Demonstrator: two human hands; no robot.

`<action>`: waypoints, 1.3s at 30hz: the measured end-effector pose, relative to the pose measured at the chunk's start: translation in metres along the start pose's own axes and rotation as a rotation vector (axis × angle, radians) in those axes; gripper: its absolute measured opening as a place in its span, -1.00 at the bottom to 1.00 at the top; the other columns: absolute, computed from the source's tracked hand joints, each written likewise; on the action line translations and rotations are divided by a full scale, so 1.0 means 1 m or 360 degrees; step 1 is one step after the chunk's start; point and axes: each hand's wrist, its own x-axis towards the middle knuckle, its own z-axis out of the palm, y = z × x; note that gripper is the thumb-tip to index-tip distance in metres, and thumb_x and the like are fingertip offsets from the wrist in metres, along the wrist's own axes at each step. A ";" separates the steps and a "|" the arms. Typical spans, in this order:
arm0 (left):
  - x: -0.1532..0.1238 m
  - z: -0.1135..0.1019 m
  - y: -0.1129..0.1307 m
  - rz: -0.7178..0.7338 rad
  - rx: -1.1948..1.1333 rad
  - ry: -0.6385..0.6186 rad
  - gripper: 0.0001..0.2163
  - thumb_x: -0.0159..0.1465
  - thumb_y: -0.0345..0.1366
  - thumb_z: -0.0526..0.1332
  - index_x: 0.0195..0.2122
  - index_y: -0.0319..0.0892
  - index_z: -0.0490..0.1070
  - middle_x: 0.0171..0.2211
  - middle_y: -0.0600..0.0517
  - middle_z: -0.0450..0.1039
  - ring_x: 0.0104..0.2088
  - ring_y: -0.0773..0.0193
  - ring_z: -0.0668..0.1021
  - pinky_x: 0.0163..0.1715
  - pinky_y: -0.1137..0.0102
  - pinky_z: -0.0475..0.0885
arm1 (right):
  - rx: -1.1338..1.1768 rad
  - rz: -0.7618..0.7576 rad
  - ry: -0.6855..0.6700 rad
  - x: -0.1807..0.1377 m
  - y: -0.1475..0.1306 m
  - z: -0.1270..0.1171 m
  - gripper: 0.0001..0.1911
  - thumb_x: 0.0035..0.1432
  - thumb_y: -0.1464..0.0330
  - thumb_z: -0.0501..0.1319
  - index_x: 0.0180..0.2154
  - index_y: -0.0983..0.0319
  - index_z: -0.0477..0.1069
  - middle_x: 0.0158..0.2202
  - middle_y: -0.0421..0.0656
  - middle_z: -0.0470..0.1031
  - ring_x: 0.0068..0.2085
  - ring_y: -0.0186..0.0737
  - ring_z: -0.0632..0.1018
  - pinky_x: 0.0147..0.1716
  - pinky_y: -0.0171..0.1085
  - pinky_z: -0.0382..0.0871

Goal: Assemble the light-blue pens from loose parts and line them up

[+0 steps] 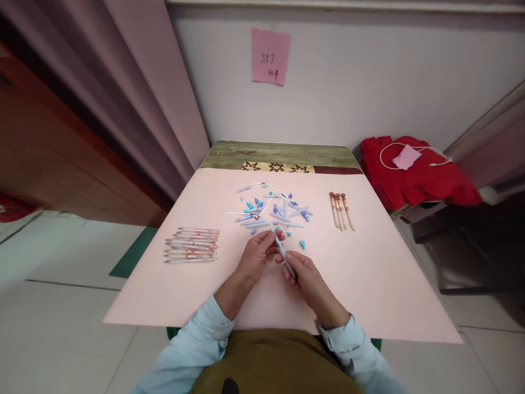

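Note:
A light blue pen slants between my two hands over the near middle of the table. My right hand wraps round its lower part, fingers closed. At the upper end, my left hand pinches the pen between thumb and fingers. Just beyond lies a loose spread of pen parts: pale blue and lilac barrels, thin white refills and small blue and turquoise caps or toppers. One turquoise piece lies apart, to the right of my hands.
Several patterned pens lie in a row on the left. On the right are pens with brown toppers. A pale pink sheet covers most of the table. Red cloth with a white cable stands beyond the right edge, and a wall rises behind.

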 end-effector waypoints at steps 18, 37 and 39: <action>-0.008 0.003 0.011 -0.0066 -0.0210 -0.0191 -0.76 0.04 -0.22 0.47 -0.35 -0.28 0.58 -0.45 -0.10 0.60 -0.52 0.27 0.56 -0.42 0.37 0.46 | 0.0339 0.0068 -0.0128 -0.001 -0.007 0.012 -0.56 0.10 -0.01 0.29 -0.33 0.27 0.43 -0.60 -0.31 0.26 -0.63 -0.47 0.16 -0.65 -0.41 -0.01; -0.002 0.004 -0.011 0.0074 -0.0222 0.0314 -0.75 -0.08 -0.29 0.51 -0.51 -0.27 0.46 -0.52 0.04 0.50 -0.43 0.34 0.54 -0.27 0.41 0.45 | -0.1096 -0.0438 0.0393 0.003 0.005 -0.006 -0.46 0.33 0.03 -0.04 -0.43 0.22 0.48 -0.64 -0.26 0.29 -0.56 -0.30 0.35 -0.51 -0.33 0.16; -0.001 0.003 -0.011 0.0071 -0.0250 0.0321 -0.75 -0.08 -0.29 0.51 -0.51 -0.27 0.46 -0.52 0.04 0.49 -0.42 0.34 0.55 -0.26 0.41 0.44 | -0.1033 -0.0465 0.0424 0.004 0.006 -0.007 -0.57 0.25 0.04 0.10 -0.45 0.22 0.44 -0.61 -0.27 0.32 -0.55 -0.32 0.34 -0.52 -0.35 0.16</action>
